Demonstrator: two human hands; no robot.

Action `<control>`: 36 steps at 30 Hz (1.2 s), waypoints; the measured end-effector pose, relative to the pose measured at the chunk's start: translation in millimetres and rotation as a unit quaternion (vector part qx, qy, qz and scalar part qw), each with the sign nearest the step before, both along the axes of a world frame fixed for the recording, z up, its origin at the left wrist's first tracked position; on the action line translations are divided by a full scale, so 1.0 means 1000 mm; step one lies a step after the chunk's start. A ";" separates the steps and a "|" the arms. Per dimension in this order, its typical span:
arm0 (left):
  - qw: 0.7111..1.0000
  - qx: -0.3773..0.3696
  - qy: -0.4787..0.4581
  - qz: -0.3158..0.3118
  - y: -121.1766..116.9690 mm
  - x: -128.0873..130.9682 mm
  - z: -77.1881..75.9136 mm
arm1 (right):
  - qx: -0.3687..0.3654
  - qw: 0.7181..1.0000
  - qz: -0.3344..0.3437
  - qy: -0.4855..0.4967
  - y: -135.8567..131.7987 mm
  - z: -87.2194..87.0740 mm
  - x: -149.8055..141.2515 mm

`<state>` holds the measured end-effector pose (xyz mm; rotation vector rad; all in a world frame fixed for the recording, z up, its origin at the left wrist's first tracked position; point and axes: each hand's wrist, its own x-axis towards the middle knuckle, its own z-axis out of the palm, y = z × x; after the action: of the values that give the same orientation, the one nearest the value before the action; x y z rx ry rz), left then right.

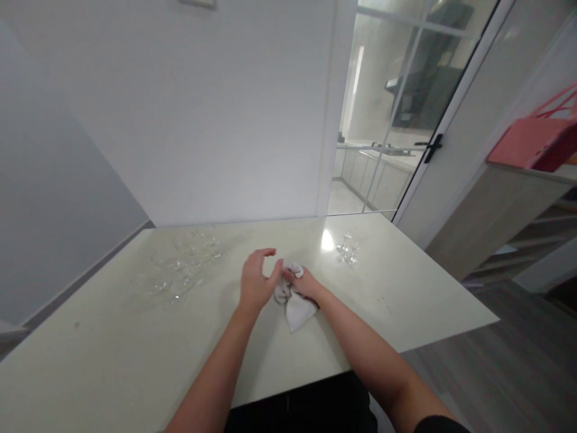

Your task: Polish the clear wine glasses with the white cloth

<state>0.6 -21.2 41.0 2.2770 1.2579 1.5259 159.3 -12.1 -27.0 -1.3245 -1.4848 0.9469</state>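
My right hand (pixel 307 284) is closed on a white cloth (pixel 301 311), bunched at the top with one corner hanging toward the tabletop. Beside it, my left hand (pixel 258 281) has its thumb and fingers apart, the thumb tip close to the cloth. Whether that thumb touches it I cannot tell. Between the hands, against the cloth, is a clear or greyish shape (pixel 282 293), too blurred to name. Several clear glass-like pieces (pixel 180 279) lie at the left of the table, and a smaller cluster of clear pieces (pixel 348 249) lies at the right.
The pale glossy table (pixel 112 367) meets a white wall (pixel 225 132) at its far edge. To the right stands a glass-paned door (pixel 383 108) with a black handle (pixel 433 148). A pink bag (pixel 523 143) rests on a wooden shelf unit (pixel 491 210).
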 end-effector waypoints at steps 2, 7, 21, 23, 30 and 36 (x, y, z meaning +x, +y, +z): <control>0.996 0.021 -0.045 0.073 0.013 -0.035 -0.008 | -0.005 1.000 -0.004 0.030 0.000 0.001 0.003; 0.984 0.026 -0.090 0.153 0.026 -0.078 -0.032 | -0.025 0.996 -0.013 0.080 -0.003 0.000 0.006; 0.968 0.083 -0.105 0.210 0.000 -0.104 -0.009 | -0.018 0.999 -0.006 0.047 -0.004 -0.003 0.007; 0.954 0.117 -0.101 0.257 -0.005 -0.122 -0.008 | -0.016 0.999 -0.003 0.049 -0.003 -0.004 0.006; 0.893 0.026 -0.219 0.392 0.016 -0.165 -0.044 | -0.016 0.998 0.001 0.062 -0.001 -0.006 0.006; 0.875 -0.101 -0.272 0.387 0.047 -0.179 -0.070 | -0.047 0.986 -0.052 0.153 0.000 -0.002 0.005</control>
<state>-178.8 25.5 -29.2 1.0796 2.1025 1.9176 164.5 -12.3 -29.0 -1.2466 -1.1373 1.1084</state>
